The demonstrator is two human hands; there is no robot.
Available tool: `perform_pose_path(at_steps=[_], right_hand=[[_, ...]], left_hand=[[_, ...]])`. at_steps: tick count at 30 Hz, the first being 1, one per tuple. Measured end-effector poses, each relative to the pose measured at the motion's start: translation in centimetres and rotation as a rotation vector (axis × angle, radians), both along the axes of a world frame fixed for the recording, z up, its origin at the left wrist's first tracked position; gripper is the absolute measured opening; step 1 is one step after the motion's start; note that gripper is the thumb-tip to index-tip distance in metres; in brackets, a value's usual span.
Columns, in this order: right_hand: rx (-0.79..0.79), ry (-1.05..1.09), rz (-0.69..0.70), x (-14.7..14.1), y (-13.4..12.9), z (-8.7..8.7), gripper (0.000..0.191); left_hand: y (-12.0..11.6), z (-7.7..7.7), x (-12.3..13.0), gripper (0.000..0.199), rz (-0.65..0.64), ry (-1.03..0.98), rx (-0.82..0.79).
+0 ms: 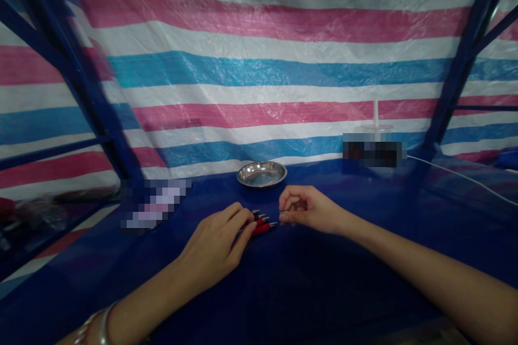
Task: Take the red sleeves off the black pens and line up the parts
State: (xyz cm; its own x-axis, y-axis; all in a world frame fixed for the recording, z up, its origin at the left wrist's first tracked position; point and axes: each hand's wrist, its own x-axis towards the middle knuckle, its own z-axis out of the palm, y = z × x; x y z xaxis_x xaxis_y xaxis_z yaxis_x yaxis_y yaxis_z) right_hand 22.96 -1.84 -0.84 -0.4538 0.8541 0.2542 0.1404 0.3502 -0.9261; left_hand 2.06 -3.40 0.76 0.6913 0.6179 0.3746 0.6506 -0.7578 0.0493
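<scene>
Several pens (264, 227), red and dark with silver tips, lie side by side on the blue table with their tips toward the right. My left hand (220, 234) is closed over their back ends, which it hides. Just right of the tips, my right hand (305, 209) pinches a small, thin, silvery piece (284, 211) between thumb and fingers; its kind is too small to make out. A gap separates this piece from the pen tips. Behind both hands stands a round, shallow metal dish (262, 174).
A blurred-out flat item (156, 205) lies at the table's left edge. At the back right is another blurred-out object (374, 150) with a white upright stick, and a white cable (461, 172) runs off to the right. Blue metal posts (459, 64) and striped plastic sheeting (275, 70) close off the back.
</scene>
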Motion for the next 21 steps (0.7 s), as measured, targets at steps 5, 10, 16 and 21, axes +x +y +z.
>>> perform_pose_path(at_steps=[5,10,16,21], right_hand=[[0.005,-0.006,0.004,0.0,0.1,-0.1,0.015],[0.02,-0.017,-0.017,0.0,0.1,-0.1,0.014],[0.066,-0.046,-0.116,0.2,0.7,-0.5,0.012],[0.195,-0.213,-0.245,0.6,1.1,-0.9,0.007]], left_hand=[[-0.1,-0.1,0.0,0.019,-0.042,-0.071,-0.015],[-0.4,0.0,0.0,0.015,-0.118,-0.176,-0.016],[-0.3,-0.2,0.0,0.014,-0.174,-0.203,-0.08],[-0.3,-0.2,0.1,0.015,-0.149,-0.181,-0.143]])
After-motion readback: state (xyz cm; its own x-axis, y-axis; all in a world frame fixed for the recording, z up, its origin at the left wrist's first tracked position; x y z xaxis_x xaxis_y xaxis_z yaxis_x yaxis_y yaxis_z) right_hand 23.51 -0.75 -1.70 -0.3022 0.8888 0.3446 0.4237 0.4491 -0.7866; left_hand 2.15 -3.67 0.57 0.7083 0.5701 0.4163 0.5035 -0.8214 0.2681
